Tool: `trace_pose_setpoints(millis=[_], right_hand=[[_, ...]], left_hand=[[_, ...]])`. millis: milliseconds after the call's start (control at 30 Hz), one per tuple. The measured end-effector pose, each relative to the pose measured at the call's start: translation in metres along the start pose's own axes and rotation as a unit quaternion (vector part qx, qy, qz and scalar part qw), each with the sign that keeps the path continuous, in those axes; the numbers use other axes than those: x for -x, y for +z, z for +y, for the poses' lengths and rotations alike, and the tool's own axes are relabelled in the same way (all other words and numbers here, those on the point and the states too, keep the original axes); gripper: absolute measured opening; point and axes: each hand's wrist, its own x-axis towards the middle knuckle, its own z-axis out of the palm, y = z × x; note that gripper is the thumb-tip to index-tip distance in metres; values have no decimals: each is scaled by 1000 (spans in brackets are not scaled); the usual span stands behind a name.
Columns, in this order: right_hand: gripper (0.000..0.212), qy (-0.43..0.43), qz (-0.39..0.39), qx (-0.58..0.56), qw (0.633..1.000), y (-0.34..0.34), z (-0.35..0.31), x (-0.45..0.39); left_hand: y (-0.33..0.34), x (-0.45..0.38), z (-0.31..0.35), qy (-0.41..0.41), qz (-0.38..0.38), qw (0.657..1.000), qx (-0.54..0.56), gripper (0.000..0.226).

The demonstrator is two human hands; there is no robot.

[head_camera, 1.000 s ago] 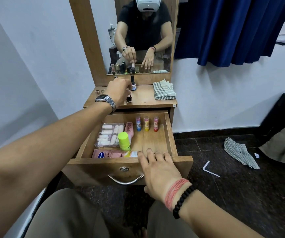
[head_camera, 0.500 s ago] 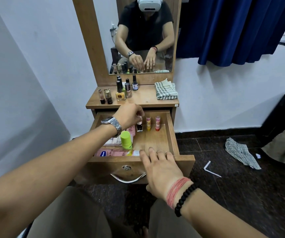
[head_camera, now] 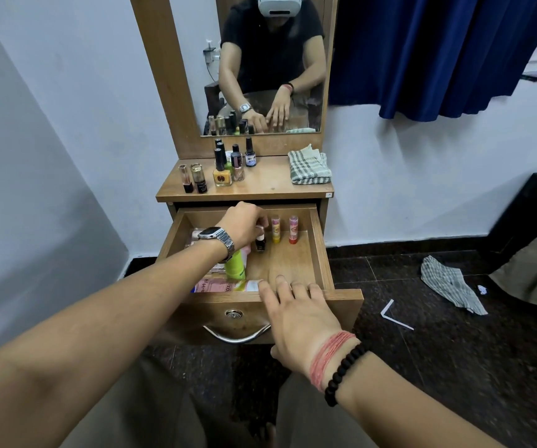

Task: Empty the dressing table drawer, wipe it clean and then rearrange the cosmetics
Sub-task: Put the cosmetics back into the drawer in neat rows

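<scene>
While pinched upright, dark nail-polish bottle (head_camera: 260, 244), white cap

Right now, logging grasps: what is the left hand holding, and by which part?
The left hand pinches a small dark nail polish bottle by its white cap.

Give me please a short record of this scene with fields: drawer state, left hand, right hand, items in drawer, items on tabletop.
drawer state: drawer pulled open, partly filled
left hand: left hand pinches the small dark bottle standing in the drawer
right hand: right hand rests flat on the drawer's front edge, fingers straight
items in drawer: yellow lip balm, red lip balm, green tube, pink pack
items on tabletop: nail polish bottles, folded checked cloth
</scene>
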Motion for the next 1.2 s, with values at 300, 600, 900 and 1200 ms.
trace_pose_setpoints(millis=[300,600,900,1200], right_hand=[[87,0,-7,9,1000,-2,0,1],[83,0,-2,10,1000,0,0,0],[83,0,-7,14,1000,0,-1,0],[93,5,-15,42,999,1,-1,0]], left_hand=[[1,1,-2,9,-7,1000,-3,17],[-7,3,-3,45,49,998,1,17],[-61,2,-37,73,214,974,25,17],[-82,-2,-100,-144,232,961,55,41]])
